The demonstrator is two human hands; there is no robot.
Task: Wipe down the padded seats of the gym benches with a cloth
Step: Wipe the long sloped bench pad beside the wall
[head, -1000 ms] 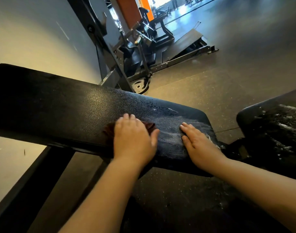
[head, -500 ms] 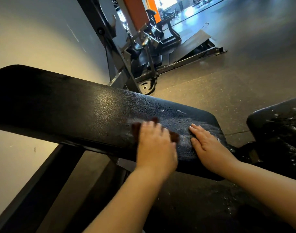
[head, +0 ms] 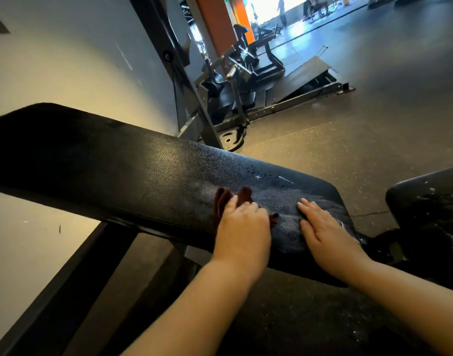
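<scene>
A long black padded bench seat (head: 122,163) runs from the left to the middle of the head view, damp and streaked near its right end. My left hand (head: 242,227) lies on a dark red cloth (head: 223,199) on the pad, fingers bent over it. The cloth bunches into folds ahead of my fingertips. My right hand (head: 323,227) rests flat on the pad's right end, fingers straight, a short gap from the cloth. A second black pad (head: 431,209) with white wet specks sits at the right edge.
The bench's dark steel frame (head: 66,291) slopes down at lower left beside a pale wall (head: 66,60). Beyond the pad stand a machine upright (head: 184,80) and a low plate-loaded machine (head: 284,86) on the rubber floor (head: 374,124). People stand far off in the bright area.
My left hand slid the cloth to the right along the pad, closer to my right hand, and the cloth has bunched up under my fingers. My right hand stayed planted.
</scene>
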